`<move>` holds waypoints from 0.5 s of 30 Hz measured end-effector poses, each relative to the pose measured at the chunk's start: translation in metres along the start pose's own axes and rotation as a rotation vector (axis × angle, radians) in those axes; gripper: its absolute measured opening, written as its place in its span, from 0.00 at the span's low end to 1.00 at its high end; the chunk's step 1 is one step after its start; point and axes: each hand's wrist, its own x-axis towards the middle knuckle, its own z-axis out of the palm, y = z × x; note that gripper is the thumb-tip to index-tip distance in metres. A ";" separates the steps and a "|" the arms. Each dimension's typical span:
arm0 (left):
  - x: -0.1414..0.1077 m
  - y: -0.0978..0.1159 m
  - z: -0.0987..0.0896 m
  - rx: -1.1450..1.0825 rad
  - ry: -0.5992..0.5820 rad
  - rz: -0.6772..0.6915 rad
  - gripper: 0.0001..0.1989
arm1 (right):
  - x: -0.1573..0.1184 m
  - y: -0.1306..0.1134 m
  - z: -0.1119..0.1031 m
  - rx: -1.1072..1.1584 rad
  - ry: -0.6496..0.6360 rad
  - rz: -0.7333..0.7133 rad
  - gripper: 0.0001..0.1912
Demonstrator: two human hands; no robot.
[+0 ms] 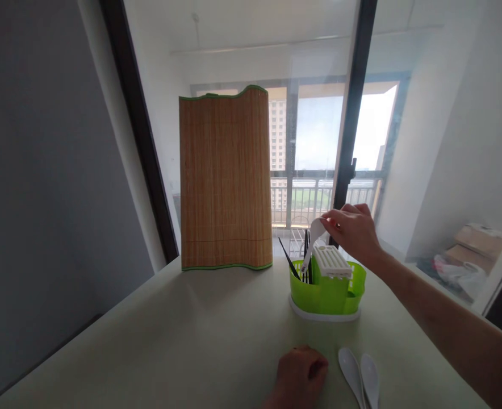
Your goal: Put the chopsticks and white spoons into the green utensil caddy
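My right hand (353, 230) pinches a white spoon (314, 233) by its wide bowl end. The spoon slants downward, its handle tip over the left compartment of a bright green utensil holder (319, 298). Black chopsticks (292, 262) stand in that same compartment. A white slotted piece (333, 261) tops the holder's middle. On the tabletop nearer to me rests my left hand (302, 372), fingers curled into a loose fist, with nothing visible in it. Just right of it, two more white spoons (351, 372) lie side by side, bowls pointing away from me.
A bamboo mat (225, 182) with green edging stands upright at the back of the pale table (200, 335). Behind the table are glass panels with a dark frame (355, 85). Cardboard boxes and plastic bags (468, 261) lie beyond, at the right.
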 end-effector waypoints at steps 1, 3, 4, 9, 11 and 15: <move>0.000 0.000 0.000 0.005 -0.003 0.003 0.13 | 0.005 -0.002 0.008 -0.049 -0.057 -0.006 0.16; 0.001 -0.001 0.000 0.014 -0.005 0.013 0.13 | 0.010 -0.007 0.024 -0.098 -0.151 -0.036 0.16; 0.001 -0.001 0.000 0.017 -0.004 0.022 0.13 | 0.010 -0.010 0.031 -0.103 -0.179 -0.054 0.16; 0.001 -0.003 0.001 0.006 -0.024 0.061 0.12 | -0.002 -0.031 0.054 -0.131 -0.289 -0.145 0.15; 0.001 -0.004 0.002 -0.001 -0.028 0.061 0.11 | -0.007 -0.041 0.060 -0.147 -0.334 -0.186 0.15; 0.001 -0.006 0.005 0.009 -0.015 0.049 0.12 | -0.012 -0.051 0.074 -0.196 -0.417 -0.212 0.13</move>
